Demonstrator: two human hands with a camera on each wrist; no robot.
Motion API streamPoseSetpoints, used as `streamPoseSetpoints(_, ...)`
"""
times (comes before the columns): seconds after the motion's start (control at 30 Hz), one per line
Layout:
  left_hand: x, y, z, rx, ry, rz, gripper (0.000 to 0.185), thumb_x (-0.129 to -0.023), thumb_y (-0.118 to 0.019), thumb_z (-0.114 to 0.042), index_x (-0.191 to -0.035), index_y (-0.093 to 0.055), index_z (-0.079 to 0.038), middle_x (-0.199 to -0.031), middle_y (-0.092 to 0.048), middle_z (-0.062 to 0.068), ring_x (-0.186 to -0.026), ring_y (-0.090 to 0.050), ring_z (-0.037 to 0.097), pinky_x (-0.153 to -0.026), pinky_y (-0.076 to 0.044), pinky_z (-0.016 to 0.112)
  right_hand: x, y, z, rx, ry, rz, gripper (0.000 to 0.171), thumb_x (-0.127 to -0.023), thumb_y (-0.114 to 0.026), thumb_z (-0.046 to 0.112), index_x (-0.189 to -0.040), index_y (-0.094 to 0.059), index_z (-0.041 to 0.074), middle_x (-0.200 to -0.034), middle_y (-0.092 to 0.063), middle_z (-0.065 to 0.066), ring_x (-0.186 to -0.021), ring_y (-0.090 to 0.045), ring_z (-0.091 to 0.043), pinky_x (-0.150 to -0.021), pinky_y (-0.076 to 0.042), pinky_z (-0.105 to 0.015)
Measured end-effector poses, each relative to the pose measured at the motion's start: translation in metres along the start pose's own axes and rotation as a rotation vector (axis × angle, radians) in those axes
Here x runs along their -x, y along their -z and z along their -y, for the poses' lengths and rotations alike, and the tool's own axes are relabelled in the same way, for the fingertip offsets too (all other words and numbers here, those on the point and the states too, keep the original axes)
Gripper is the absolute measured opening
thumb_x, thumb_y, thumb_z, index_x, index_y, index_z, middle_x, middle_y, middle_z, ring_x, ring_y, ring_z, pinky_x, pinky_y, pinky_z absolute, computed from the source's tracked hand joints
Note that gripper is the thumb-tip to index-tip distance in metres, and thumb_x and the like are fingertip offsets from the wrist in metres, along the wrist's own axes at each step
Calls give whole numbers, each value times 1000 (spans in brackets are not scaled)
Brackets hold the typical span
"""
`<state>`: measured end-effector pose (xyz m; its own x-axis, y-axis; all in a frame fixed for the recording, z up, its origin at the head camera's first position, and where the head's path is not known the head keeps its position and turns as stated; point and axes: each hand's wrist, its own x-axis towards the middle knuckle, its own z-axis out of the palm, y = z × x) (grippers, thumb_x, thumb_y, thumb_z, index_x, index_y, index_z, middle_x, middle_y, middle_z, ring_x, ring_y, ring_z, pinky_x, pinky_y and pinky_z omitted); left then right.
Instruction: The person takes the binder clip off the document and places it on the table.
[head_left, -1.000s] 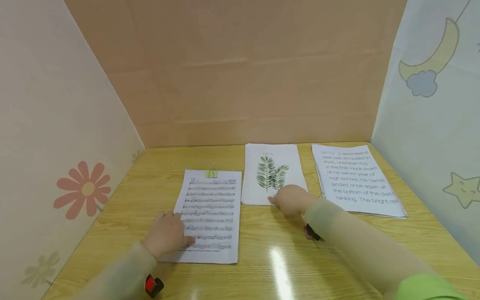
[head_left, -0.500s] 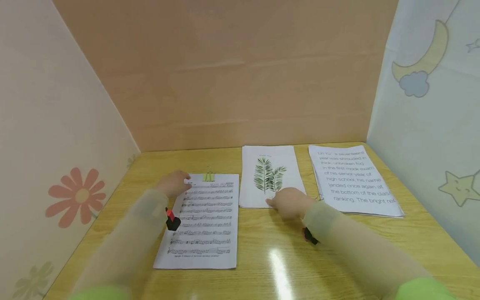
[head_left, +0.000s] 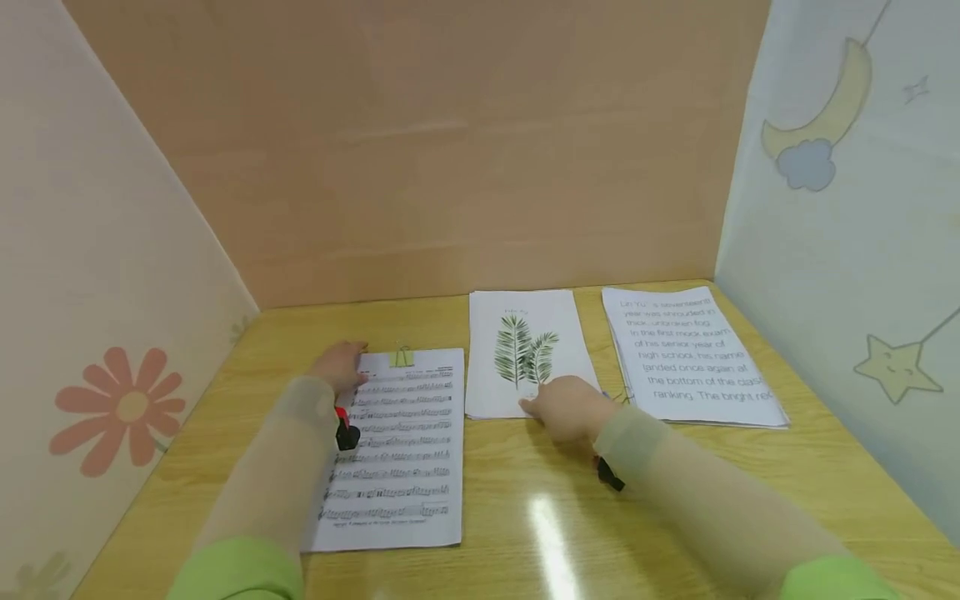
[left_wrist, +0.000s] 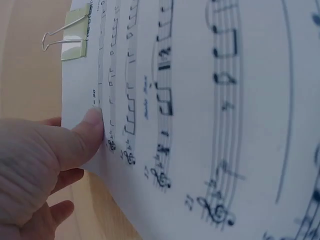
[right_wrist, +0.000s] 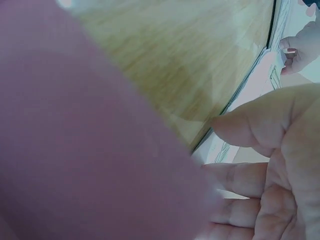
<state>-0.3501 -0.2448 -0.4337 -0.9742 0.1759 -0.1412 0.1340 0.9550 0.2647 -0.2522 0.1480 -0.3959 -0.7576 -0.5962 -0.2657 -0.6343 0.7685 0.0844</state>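
In the head view, my left hand (head_left: 337,364) is at the upper left corner of a stack of sheet music (head_left: 397,450). The left wrist view shows its thumb (left_wrist: 90,131) on top of the paper and fingers behind the edge, pinching the corner. A light green binder clip (head_left: 401,357) grips the stack's top edge. My right hand (head_left: 570,408) rests at the lower right corner of paper printed with palm leaves (head_left: 528,346). In the right wrist view its thumb (right_wrist: 245,125) reaches the paper's edge, with the fingers fairly straight and their tips hidden.
A stack of sheets with large text (head_left: 690,358) lies at the right. Wire clip handles (head_left: 622,397) and a bit of blue show near its left edge. The wooden table (head_left: 502,508) is bounded by a brown back panel (head_left: 450,167) and pale side walls. A blurred pinkish shape (right_wrist: 90,130) covers much of the right wrist view.
My left hand has moved from the sheet music's lower left side up to its top left corner and taken hold there. The right hand has stayed at the leaf print. The head view has shifted slightly.
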Motion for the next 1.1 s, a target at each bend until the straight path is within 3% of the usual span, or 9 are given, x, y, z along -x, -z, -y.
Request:
streamPoseSetpoints(0.13,4,4,0,-49,21,-70,58,-83,-75,-23,-132,-54,-1,-127,-55,24,-117,-49,45,-98,-32,64,1,4,2,8,6,-2,44,-94,-55,13,-137,-55,21,-106,-70,-11,-78,-64,-22,-87,-50,-42)
streamPoseSetpoints(0.27,10,6,3,-40,47,-116,39,-89,-68,-21,-123,-62,-3,-123,-59,21,-114,-52,44,-96,-32,64,1,5,4,-5,14,2,43,-95,-54,12,-137,-56,20,-105,-70,-13,-79,-65,-24,-88,-50,-43)
streamPoseSetpoints(0.4,18,9,5,78,77,-142,24,-96,-59,-19,-113,-67,-5,-115,-64,16,-108,-55,39,-97,-33,60,1,5,4,-16,20,1,44,-94,-55,12,-138,-55,19,-104,-70,-14,-75,-63,-22,-86,-51,-42)
streamPoseSetpoints(0.67,34,20,13,314,115,-155,27,-100,-52,-21,-115,-66,-4,-118,-62,16,-110,-53,36,-97,-37,53,0,1,1,1,36,-6,43,-95,-55,15,-138,-55,19,-94,-71,-12,-64,-57,-17,-78,-52,-40)
streamPoseSetpoints(0.77,41,26,14,392,132,-141,29,-101,-50,-23,-119,-64,-5,-120,-60,16,-109,-51,33,-96,-38,52,1,3,0,-16,35,-2,43,-94,-56,15,-137,-55,19,-93,-70,-12,-72,-62,-21,-81,-52,-42)
streamPoseSetpoints(0.87,50,34,10,452,148,-132,32,-102,-49,-26,-125,-60,-6,-123,-58,16,-112,-49,33,-99,-35,53,2,4,-1,-37,25,12,45,-94,-55,13,-138,-54,19,-107,-69,-14,-91,-66,-28,-89,-50,-45)
streamPoseSetpoints(1.0,64,45,0,485,155,-154,37,-101,-49,-28,-128,-58,-4,-125,-58,18,-115,-48,34,-101,-34,54,2,5,-5,-64,12,34,47,-93,-54,9,-140,-51,18,-125,-62,-16,-112,-59,-35,-96,-45,-48)
streamPoseSetpoints(1.1,71,50,-6,478,146,-173,37,-101,-50,-29,-126,-60,-3,-121,-60,17,-112,-50,33,-99,-36,52,2,5,-7,-115,-3,35,44,-96,-52,11,-139,-52,18,-129,-59,-16,-117,-56,-35,-95,-46,-47)
